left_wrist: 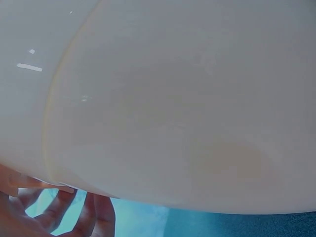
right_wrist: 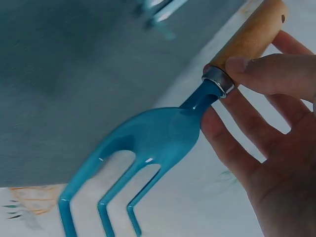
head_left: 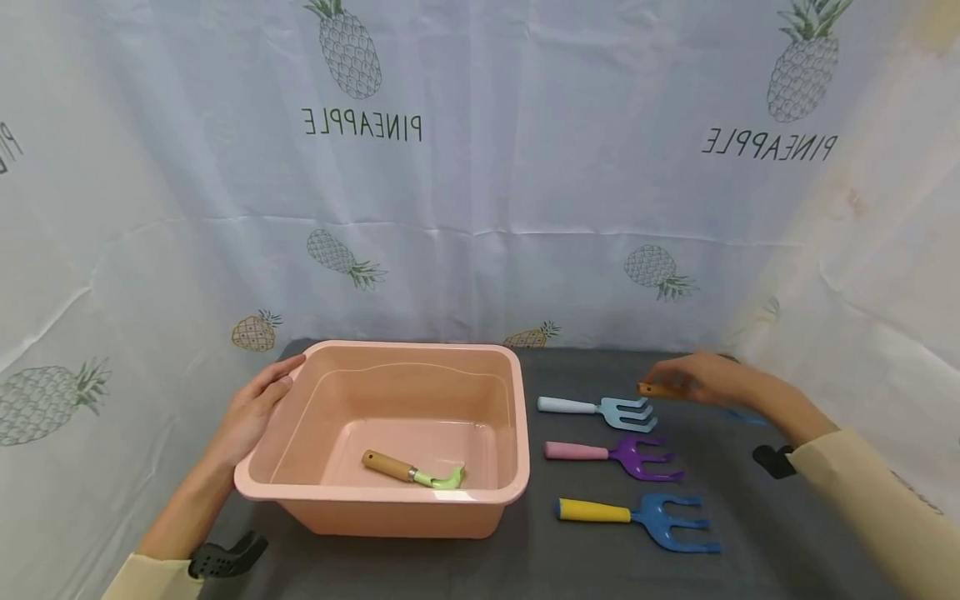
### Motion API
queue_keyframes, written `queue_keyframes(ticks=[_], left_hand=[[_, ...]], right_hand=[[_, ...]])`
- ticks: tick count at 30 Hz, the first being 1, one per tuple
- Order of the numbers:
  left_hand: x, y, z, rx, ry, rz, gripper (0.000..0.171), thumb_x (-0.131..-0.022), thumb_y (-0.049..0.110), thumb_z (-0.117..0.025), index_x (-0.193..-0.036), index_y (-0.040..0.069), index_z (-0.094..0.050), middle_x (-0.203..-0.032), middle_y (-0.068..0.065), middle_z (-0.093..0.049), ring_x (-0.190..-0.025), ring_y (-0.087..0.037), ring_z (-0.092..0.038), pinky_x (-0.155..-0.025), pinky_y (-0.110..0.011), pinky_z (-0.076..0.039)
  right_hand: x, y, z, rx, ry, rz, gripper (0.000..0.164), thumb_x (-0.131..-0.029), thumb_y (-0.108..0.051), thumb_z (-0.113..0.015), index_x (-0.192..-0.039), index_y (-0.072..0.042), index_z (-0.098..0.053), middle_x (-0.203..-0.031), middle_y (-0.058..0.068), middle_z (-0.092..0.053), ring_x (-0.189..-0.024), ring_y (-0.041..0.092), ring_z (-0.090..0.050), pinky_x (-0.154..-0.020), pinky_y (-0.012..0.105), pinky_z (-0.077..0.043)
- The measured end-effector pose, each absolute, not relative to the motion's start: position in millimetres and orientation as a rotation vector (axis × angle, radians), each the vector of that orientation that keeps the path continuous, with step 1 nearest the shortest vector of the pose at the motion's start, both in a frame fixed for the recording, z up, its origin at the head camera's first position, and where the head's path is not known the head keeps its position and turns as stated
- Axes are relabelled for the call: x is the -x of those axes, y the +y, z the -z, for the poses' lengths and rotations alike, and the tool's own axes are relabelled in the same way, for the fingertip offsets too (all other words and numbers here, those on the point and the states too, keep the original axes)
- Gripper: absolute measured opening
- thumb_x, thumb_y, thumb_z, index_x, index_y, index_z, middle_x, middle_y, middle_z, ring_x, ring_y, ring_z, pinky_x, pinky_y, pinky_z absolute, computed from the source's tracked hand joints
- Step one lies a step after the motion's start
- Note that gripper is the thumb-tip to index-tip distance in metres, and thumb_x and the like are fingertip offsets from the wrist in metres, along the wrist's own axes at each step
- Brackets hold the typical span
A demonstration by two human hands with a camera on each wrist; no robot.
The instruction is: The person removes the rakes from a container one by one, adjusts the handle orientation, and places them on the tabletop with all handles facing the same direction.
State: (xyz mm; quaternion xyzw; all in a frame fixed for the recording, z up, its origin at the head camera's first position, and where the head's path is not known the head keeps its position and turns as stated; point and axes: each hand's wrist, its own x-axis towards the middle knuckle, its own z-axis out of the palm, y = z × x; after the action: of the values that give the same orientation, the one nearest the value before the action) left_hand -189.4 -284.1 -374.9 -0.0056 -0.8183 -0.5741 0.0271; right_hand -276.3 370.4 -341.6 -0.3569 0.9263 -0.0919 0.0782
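My left hand (head_left: 243, 421) grips the left rim of a peach plastic basin (head_left: 519, 408), thumb over the edge; in the left wrist view its fingers (left_wrist: 102, 215) curl beneath the rim. Inside the basin lies a small garden tool with a wooden handle (head_left: 388, 466) and light green metal head. At the far right of the table, my right hand (head_left: 708, 377) holds a blue three-pronged garden hand fork (right_wrist: 155, 133) by its wooden handle (right_wrist: 252, 37). The thumb presses the handle near the metal collar, and the prongs point away from the palm.
Between the basin and my right arm, three hand forks lie in a column on the dark table (head_left: 600, 575): light blue with a white handle (head_left: 566, 406), purple with a pink handle (head_left: 576, 451), blue with a yellow handle (head_left: 594, 511). Pineapple-print cloth (head_left: 480, 183) encloses the table.
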Motion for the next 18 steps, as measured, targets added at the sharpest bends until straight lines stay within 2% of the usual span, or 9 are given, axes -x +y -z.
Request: queue_keyframes(ticks=[5, 8, 12, 18], left_hand=[[190, -285, 374, 0.014, -2.539, 1.764, 0.058, -0.112, 0.042, -0.042, -0.162, 0.013, -0.036, -0.124, 0.030, -0.053, -0.104, 0.013, -0.059, -0.083, -0.015, -0.054], [191, -285, 374, 0.011, -2.537, 1.770, 0.059, -0.111, 0.042, -0.042, -0.162, 0.013, -0.036, -0.124, 0.030, -0.054, -0.104, 0.013, -0.059, -0.083, -0.015, -0.054], [191, -285, 374, 0.003, -2.535, 1.794, 0.058, -0.112, 0.042, -0.042, -0.162, 0.014, -0.035, -0.126, 0.028, -0.055, -0.105, 0.012, -0.059, -0.083, -0.015, -0.054], [190, -284, 373, 0.000, -2.531, 1.807, 0.059, -0.111, 0.042, -0.042, -0.163, 0.014, -0.035, -0.124, 0.029, -0.054, -0.105, 0.012, -0.059, -0.083, -0.016, -0.054]], right_hand=[[282, 400, 360, 0.965, 2.788, 0.333, 0.052, -0.081, 0.018, -0.057, -0.120, -0.012, -0.072, -0.111, 0.006, -0.076, -0.096, 0.027, -0.071, -0.078, 0.039, -0.062], [285, 416, 372, 0.926, 2.803, 0.347, 0.052, -0.079, 0.019, -0.054, -0.119, -0.010, -0.072, -0.110, 0.006, -0.076, -0.095, 0.028, -0.071, -0.078, 0.037, -0.061], [289, 434, 390, 0.856, 2.786, 0.378, 0.062, -0.070, 0.022, -0.048, -0.117, -0.010, -0.072, -0.108, 0.008, -0.075, -0.092, 0.026, -0.071, -0.075, 0.033, -0.060], [289, 441, 414, 0.745, 2.763, 0.396, 0.064, -0.067, 0.022, -0.047, -0.115, -0.012, -0.073, -0.104, 0.008, -0.073, -0.091, 0.025, -0.069, -0.076, 0.039, -0.059]])
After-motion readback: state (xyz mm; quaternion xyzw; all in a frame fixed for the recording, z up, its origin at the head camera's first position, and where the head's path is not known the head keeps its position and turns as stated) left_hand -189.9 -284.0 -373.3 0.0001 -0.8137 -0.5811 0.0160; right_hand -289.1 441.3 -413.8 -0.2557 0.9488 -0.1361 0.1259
